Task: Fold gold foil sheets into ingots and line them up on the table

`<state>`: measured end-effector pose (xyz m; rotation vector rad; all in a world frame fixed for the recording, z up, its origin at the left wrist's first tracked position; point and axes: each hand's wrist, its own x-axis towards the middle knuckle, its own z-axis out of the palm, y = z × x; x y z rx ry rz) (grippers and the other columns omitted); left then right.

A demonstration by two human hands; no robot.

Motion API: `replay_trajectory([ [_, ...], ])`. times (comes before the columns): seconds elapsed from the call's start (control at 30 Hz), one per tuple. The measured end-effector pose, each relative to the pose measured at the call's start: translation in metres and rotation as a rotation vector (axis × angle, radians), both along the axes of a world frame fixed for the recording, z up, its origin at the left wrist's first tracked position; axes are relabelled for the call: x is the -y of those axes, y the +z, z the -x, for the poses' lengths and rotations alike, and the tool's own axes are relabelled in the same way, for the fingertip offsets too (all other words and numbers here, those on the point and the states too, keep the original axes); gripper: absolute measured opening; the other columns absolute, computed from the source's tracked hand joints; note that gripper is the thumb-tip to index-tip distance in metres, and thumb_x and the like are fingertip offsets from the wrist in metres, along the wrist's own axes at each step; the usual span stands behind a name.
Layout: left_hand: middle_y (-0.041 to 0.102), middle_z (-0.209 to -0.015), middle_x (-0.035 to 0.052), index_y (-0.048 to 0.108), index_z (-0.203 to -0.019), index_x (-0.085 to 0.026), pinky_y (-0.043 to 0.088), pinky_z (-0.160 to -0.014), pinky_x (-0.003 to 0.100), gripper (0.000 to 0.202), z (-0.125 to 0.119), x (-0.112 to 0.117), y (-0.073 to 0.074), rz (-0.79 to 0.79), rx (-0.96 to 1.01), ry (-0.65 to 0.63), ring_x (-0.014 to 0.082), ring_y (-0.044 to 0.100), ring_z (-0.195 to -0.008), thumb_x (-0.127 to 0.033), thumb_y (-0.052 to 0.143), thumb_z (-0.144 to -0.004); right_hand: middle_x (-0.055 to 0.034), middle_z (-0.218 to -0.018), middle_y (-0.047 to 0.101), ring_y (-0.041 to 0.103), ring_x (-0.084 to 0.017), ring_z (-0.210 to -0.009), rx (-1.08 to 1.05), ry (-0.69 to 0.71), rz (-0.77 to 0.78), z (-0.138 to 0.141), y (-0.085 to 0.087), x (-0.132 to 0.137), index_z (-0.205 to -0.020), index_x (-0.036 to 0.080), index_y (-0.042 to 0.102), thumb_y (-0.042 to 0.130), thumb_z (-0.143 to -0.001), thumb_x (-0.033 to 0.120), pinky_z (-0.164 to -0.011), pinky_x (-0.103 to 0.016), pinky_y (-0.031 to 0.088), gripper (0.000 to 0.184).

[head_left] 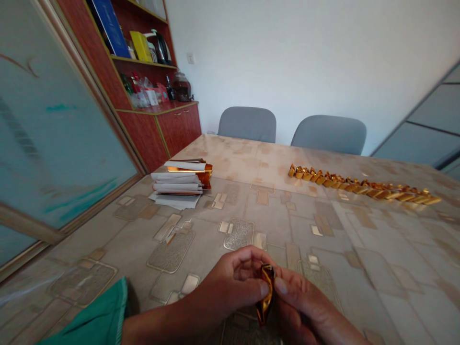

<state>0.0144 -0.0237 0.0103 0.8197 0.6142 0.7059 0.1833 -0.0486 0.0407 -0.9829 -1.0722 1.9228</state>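
Near the table's front edge, my left hand (237,282) and my right hand (302,297) come together around a small folded piece of gold foil paper (266,297). The left thumb presses on its near side, while the right thumb and fingers pinch it from the right. The folded foil stands roughly upright, narrow and pointed at its lower end. Farther off to the left lies a stack of foil paper sheets (176,184), white on one side and gold on the other. A long row of folded gold pieces (359,186) stretches across the table at the right.
The table (273,220) has a patterned cover. Two grey chairs (247,123) stand behind it against a white wall. At the left are a red-brown cabinet (178,127) with shelved goods and a frosted glass door (68,124).
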Motion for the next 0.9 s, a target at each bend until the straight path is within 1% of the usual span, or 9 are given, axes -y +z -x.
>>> replay_trajectory([
  [0.07,0.066,-0.082,-0.0001,0.067,-0.1,-0.016,0.042,-0.063,0.02,0.025,0.0,0.001,0.004,0.028,-0.02,0.005,0.0096,0.059,-0.07,-0.022,0.076,-0.078,-0.0021,-0.065,0.06,0.061,-0.018,-0.065,-0.041,0.006,0.041,0.0,-0.009,-0.001,-0.077,0.023,0.072,0.072,-0.066,0.078,-0.057,-0.027,0.05,0.057],
  [0.13,0.067,-0.082,0.0005,0.067,-0.099,-0.015,0.042,-0.062,0.02,0.026,0.0,0.002,0.008,0.06,-0.053,0.005,0.01,0.059,-0.069,-0.022,0.076,-0.076,-0.0003,-0.067,0.06,0.055,-0.013,-0.06,-0.081,0.007,0.142,-0.003,-0.016,-0.001,-0.078,0.021,0.073,0.083,-0.064,0.066,-0.055,-0.021,0.046,0.048],
  [0.2,0.068,-0.085,0.0018,0.067,-0.1,-0.015,0.043,-0.064,0.021,0.029,0.0,0.002,0.008,0.063,-0.057,0.007,0.0108,0.061,-0.071,-0.023,0.077,-0.074,0.0014,-0.067,0.06,0.051,-0.009,-0.059,-0.125,-0.007,0.251,-0.007,-0.02,0.0,-0.079,0.019,0.075,0.09,-0.063,0.052,-0.056,-0.017,0.043,0.04],
  [0.27,0.069,-0.088,0.0028,0.066,-0.102,-0.015,0.044,-0.067,0.023,0.032,-0.001,0.001,0.006,0.046,-0.033,-0.001,0.0118,0.062,-0.074,-0.025,0.078,-0.074,0.0009,-0.07,0.062,0.053,-0.009,-0.062,-0.163,-0.015,0.293,-0.01,-0.021,0.001,-0.081,0.017,0.076,0.093,-0.063,0.046,-0.061,-0.017,0.044,0.038],
  [0.43,0.067,-0.086,0.0022,0.064,-0.097,-0.015,0.043,-0.067,0.023,0.031,-0.003,-0.001,0.001,0.023,-0.051,-0.032,0.0109,0.06,-0.072,-0.023,0.08,-0.072,-0.0009,-0.074,0.065,0.06,-0.013,-0.074,-0.288,0.058,0.264,-0.004,-0.02,0.001,-0.084,0.018,0.078,0.09,-0.067,0.044,-0.079,-0.022,0.048,0.034],
  [0.53,0.065,-0.085,0.0014,0.063,-0.095,-0.014,0.042,-0.066,0.023,0.034,-0.002,-0.001,0.006,0.04,-0.075,-0.035,0.0104,0.058,-0.07,-0.024,0.082,-0.069,-0.0007,-0.077,0.067,0.063,-0.014,-0.077,-0.37,0.084,0.244,0.0,-0.023,0.0,-0.084,0.02,0.078,0.09,-0.067,0.045,-0.08,-0.022,0.049,0.033],
  [0.67,0.066,-0.092,0.0036,0.064,-0.105,-0.016,0.045,-0.073,0.027,0.033,0.005,-0.002,0.018,0.119,-0.017,-0.096,0.0151,0.062,-0.08,-0.034,0.074,-0.079,-0.0015,-0.09,0.072,0.065,-0.015,-0.085,-0.408,0.078,0.227,-0.003,-0.024,0.001,-0.095,0.023,0.079,0.088,-0.071,0.044,-0.086,-0.024,0.048,0.033],
  [0.73,0.066,-0.096,0.0042,0.064,-0.112,-0.017,0.043,-0.075,0.027,0.036,0.008,-0.003,0.022,0.155,-0.015,-0.129,0.0158,0.062,-0.085,-0.033,0.071,-0.081,-0.0015,-0.093,0.072,0.065,-0.014,-0.087,-0.398,0.069,0.218,-0.005,-0.023,0.001,-0.098,0.024,0.078,0.086,-0.074,0.041,-0.087,-0.023,0.048,0.03],
  [0.9,0.062,-0.088,-0.0001,0.063,-0.115,-0.022,0.032,-0.058,0.02,0.047,0.008,-0.004,0.024,0.271,-0.053,-0.165,0.0103,0.054,-0.069,-0.026,0.076,-0.07,-0.0034,-0.091,0.071,0.064,-0.018,-0.087,-0.379,0.078,0.178,-0.003,-0.021,0.0,-0.095,0.023,0.079,0.084,-0.074,0.046,-0.089,-0.029,0.048,0.031],
])
